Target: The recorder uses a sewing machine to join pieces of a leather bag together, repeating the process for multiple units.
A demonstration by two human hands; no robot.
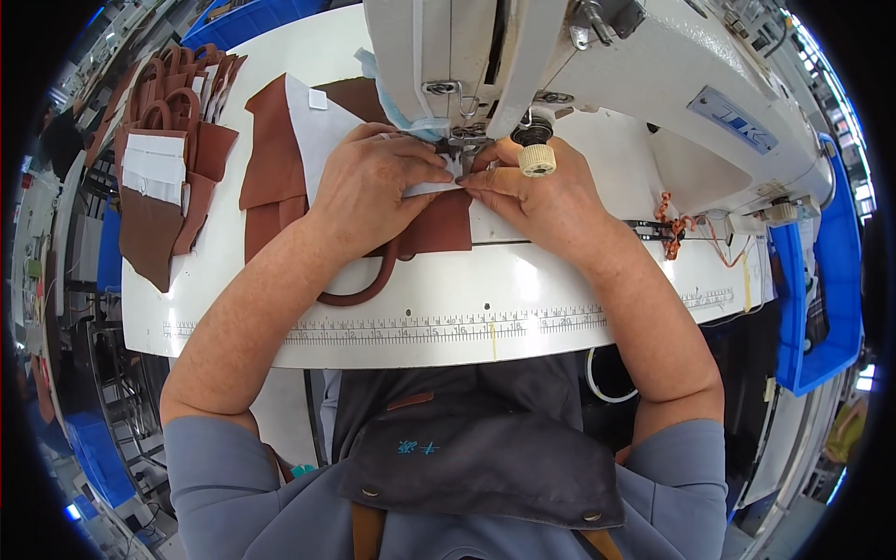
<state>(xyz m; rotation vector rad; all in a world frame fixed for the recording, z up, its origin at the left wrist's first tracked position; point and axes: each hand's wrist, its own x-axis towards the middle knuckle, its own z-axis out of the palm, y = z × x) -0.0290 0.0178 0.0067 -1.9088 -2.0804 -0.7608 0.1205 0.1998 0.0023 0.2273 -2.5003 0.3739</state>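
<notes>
Under the sewing machine's needle area (467, 154), both hands hold a narrow white strip (427, 187) lying on reddish-brown material (439, 224). My left hand (373, 187) is closed, its curled fingers pressing and gripping the strip left of the presser foot. Thumb and fingers of my right hand (532, 191) pinch the strip's right end beside the foot; some fingertips are hidden behind the machine. A brown looped handle (355, 297) hangs below the material. A larger white piece (317, 131) with a small tab lies under and beside my left hand, over more brown pieces.
A pile of brown handled pieces with white panels (154, 173) lies at the left. Orange thread bits (667, 233) sit at the right. A printed ruler (448, 327) runs along the table's front edge. Blue bins (821, 327) stand beside the table at right, lower left (98, 453) and behind.
</notes>
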